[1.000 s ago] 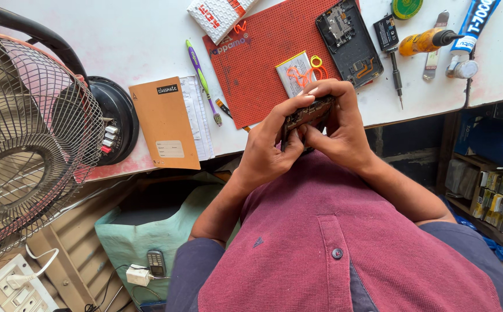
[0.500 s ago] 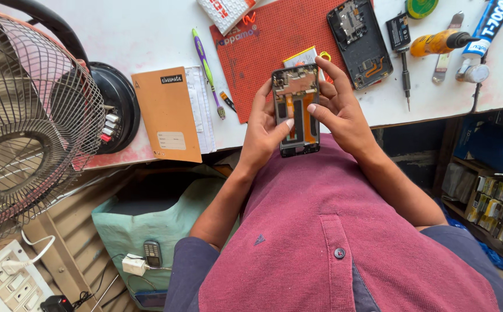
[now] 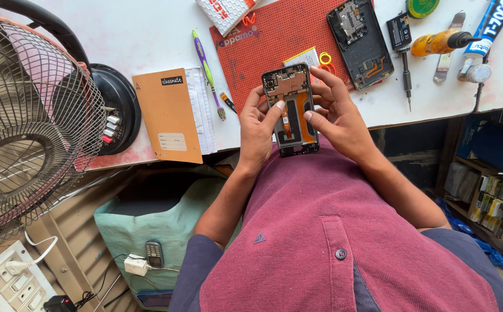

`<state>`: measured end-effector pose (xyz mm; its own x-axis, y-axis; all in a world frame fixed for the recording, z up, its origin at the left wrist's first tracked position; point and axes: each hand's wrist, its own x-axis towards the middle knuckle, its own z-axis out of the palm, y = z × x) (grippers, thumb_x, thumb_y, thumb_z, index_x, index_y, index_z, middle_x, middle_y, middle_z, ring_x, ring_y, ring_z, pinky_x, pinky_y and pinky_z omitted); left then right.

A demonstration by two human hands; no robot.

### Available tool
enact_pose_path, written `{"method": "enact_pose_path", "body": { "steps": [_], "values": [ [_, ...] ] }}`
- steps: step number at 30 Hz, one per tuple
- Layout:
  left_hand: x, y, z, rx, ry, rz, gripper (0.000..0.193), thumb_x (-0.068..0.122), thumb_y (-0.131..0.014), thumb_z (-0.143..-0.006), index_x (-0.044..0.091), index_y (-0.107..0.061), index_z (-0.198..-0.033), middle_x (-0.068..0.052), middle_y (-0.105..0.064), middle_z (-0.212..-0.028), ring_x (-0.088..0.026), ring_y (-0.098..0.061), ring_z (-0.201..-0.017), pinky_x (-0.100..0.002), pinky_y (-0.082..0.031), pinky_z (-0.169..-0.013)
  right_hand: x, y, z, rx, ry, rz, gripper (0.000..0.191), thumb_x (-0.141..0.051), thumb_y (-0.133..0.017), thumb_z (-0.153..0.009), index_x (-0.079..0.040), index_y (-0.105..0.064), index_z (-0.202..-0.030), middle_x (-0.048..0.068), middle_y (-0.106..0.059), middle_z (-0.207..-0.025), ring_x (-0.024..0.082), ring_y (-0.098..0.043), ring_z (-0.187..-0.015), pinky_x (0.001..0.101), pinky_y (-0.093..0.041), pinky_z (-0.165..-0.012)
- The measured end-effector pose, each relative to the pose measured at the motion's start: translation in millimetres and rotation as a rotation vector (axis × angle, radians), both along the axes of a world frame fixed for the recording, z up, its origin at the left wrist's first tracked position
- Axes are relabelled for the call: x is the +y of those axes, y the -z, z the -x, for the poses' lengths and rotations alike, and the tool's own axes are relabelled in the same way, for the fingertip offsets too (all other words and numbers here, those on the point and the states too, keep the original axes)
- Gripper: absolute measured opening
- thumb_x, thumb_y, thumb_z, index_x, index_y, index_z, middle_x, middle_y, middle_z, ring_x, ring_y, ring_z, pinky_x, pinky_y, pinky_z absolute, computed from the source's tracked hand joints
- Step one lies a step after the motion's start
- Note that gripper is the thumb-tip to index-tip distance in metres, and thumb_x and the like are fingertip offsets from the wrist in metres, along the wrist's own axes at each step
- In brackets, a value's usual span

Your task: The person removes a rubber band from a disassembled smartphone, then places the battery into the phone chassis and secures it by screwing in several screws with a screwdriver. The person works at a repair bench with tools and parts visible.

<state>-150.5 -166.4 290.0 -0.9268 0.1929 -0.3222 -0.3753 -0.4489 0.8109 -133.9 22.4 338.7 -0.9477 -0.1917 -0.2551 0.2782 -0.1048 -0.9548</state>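
A small phone-repair workbench is shown. A white table (image 3: 136, 34) is covered with a red repair mat (image 3: 274, 46), a gutted phone frame (image 3: 360, 43), a precision screwdriver (image 3: 406, 75), a glue tube (image 3: 491, 26) and an orange notebook (image 3: 167, 115). A table fan (image 3: 26, 127) is set beside it, and boxed parts (image 3: 500, 202) are shelved below.

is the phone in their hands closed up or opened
Opened. The phone held by the left hand and right hand has no back cover: circuit board and orange flex cable show.
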Motion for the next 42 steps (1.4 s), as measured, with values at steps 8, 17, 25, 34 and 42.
{"method": "enact_pose_path", "body": {
  "steps": [8,17,25,34,42],
  "values": [
    [5,6,11,0.008,-0.139,-0.077,0.031,0.000,-0.061,-0.104,0.000,-0.053,-0.134,-0.013,-0.072,-0.113,-0.014,-0.070,-0.099,-0.029,-0.057,-0.090,-6,6,-1,0.044,-0.050,-0.100,0.098,0.002,-0.076,-0.090,-0.013,-0.015,-0.164,0.016,-0.045,-0.153,0.023,-0.055,-0.136,0.0384,-0.055,-0.106],
    [13,3,13,0.068,-0.107,-0.061,0.024,0.004,-0.061,-0.108,0.001,-0.054,-0.131,-0.011,-0.073,-0.108,-0.012,-0.070,-0.098,-0.027,-0.056,-0.090,-12,15,4,0.000,0.018,-0.124,0.088,-0.002,-0.080,-0.090,-0.009,-0.024,-0.158,0.014,-0.057,-0.134,0.019,-0.063,-0.124,0.0336,-0.055,-0.104],
    [14,-11,12,0.099,-0.008,0.044,0.033,0.004,-0.061,-0.106,0.001,-0.048,-0.136,-0.015,-0.072,-0.114,-0.015,-0.071,-0.103,-0.030,-0.059,-0.092,-11,20,8,-0.056,0.067,-0.100,0.057,-0.008,-0.076,-0.095,-0.005,-0.040,-0.139,0.010,-0.061,-0.124,0.014,-0.066,-0.114,0.0286,-0.059,-0.095],
    [15,-18,9,0.129,0.047,0.061,0.047,-0.003,-0.059,-0.103,0.000,-0.040,-0.145,-0.017,-0.070,-0.123,-0.018,-0.071,-0.111,-0.032,-0.060,-0.100,-10,23,8,-0.108,0.108,-0.070,0.042,-0.012,-0.073,-0.099,-0.003,-0.047,-0.130,0.008,-0.067,-0.117,0.010,-0.067,-0.107,0.0263,-0.059,-0.090],
    [16,-11,12,0.110,0.024,0.082,0.042,0.000,-0.060,-0.105,0.000,-0.044,-0.144,-0.015,-0.072,-0.116,-0.014,-0.072,-0.103,-0.028,-0.060,-0.091,-11,24,8,-0.068,0.097,-0.104,0.045,-0.010,-0.074,-0.098,-0.002,-0.047,-0.134,0.007,-0.066,-0.119,0.010,-0.065,-0.109,0.0267,-0.058,-0.091]
  ]
}}
